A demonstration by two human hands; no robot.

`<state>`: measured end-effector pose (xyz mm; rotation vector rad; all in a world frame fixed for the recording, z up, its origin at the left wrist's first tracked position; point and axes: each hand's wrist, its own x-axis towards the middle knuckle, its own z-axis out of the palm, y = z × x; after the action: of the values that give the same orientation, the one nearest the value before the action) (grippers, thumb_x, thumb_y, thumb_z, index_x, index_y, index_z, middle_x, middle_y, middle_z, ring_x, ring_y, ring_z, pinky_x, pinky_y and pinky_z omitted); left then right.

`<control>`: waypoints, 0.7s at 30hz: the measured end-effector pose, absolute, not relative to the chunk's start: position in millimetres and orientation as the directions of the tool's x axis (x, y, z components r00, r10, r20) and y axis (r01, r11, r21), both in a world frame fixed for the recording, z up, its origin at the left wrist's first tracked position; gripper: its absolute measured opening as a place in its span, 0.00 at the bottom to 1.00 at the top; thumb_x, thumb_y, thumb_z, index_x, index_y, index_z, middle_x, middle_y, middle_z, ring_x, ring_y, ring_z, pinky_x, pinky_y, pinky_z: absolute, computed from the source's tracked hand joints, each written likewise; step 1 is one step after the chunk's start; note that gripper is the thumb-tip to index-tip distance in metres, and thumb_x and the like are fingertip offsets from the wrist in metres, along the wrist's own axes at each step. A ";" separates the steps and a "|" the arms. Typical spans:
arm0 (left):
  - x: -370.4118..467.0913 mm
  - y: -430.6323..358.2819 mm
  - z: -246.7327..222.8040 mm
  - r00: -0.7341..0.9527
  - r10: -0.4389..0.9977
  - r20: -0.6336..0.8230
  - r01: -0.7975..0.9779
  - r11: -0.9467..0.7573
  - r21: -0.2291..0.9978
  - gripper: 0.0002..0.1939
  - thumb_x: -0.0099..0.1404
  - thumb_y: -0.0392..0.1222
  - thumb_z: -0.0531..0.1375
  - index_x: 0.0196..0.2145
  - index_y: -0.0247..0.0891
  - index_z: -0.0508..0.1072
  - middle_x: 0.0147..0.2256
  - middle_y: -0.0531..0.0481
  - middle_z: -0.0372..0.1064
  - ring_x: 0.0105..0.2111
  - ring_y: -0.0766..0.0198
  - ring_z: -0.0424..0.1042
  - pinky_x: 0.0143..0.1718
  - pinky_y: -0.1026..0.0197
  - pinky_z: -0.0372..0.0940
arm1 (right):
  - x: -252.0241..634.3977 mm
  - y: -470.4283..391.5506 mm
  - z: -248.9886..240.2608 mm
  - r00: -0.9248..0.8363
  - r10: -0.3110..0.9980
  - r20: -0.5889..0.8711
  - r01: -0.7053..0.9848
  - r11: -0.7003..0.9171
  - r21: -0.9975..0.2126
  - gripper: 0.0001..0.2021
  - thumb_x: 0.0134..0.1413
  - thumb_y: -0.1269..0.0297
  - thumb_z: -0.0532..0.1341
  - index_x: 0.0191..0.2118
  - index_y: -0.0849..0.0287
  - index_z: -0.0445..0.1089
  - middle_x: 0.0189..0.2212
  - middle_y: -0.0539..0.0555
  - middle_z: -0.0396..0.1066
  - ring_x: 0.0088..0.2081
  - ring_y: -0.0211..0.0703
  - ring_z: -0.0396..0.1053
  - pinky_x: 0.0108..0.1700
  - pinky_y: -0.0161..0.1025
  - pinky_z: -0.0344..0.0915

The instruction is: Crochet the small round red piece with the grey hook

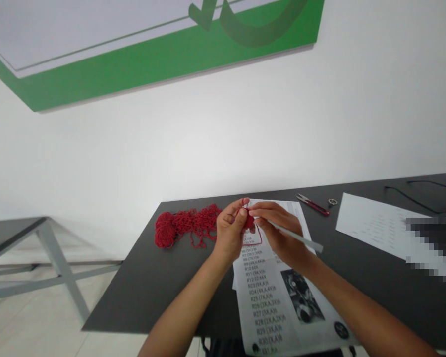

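My left hand (227,232) is closed around a small red crochet piece (249,221), pinching it between thumb and fingers. In my right hand (284,235) lies a crochet hook with a pale grey handle (305,240), which slants down to the right. The hook's tip meets the crochet piece, where my fingers hide most of it. A strand of red yarn (261,237) loops below the piece. Left of my hands, a red yarn ball (165,231) rests on the table beside a loose, crinkled heap of the same yarn (196,221).
Printed pattern sheets (262,297) lie under my hands on the dark table (152,292). Thread snips (312,205) with red handles and a small metal ring (332,202) are behind them. Another paper (371,218) sits at right, partly beneath a blurred dark object.
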<state>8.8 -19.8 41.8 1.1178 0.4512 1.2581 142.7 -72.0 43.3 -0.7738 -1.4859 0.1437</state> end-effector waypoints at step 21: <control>-7.2 -10.5 53.5 0.369 0.824 0.430 -0.640 -0.111 0.761 0.22 0.57 0.48 0.76 0.47 0.37 0.81 0.22 0.57 0.69 0.16 0.76 0.60 0.19 0.71 0.57 | 157.6 -74.4 54.7 0.017 0.807 0.591 0.038 0.590 -0.807 0.09 0.63 0.53 0.67 0.36 0.51 0.73 0.49 0.54 0.83 0.48 0.49 0.81 0.50 0.45 0.74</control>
<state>-7.2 -10.5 53.5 1.1274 0.2092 1.2538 157.6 -74.4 54.7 -0.7662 -1.4454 0.6988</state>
